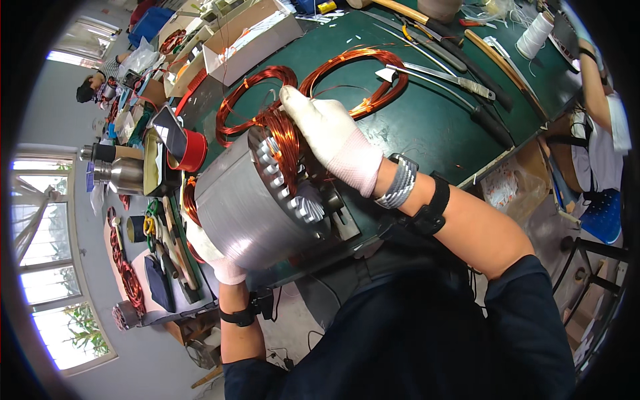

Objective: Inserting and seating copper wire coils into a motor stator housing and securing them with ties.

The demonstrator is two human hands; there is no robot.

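A grey cylindrical motor stator (247, 207) lies on its side on the green table, its slotted end toward the right. White slot liners (272, 163) line that end, and a copper wire coil (285, 143) bulges from its upper part. My right hand (327, 133), in a white glove, is closed round this coil at the top; most of its fingertips are hidden. At the stator's other end, my gloved left hand (212, 257) rests against the side, near more copper winding (191, 203); its fingers are hidden behind the stator.
Two loose copper coils (243, 90) (393, 90) lie behind the stator. Scissors (460, 81), a black-handled rod (490, 123) and mallets lie at the right. Leftward stand a red tape roll (193, 152), a phone (169, 133) and a steel bottle (127, 175). Another person's arm (595, 93) shows far right.
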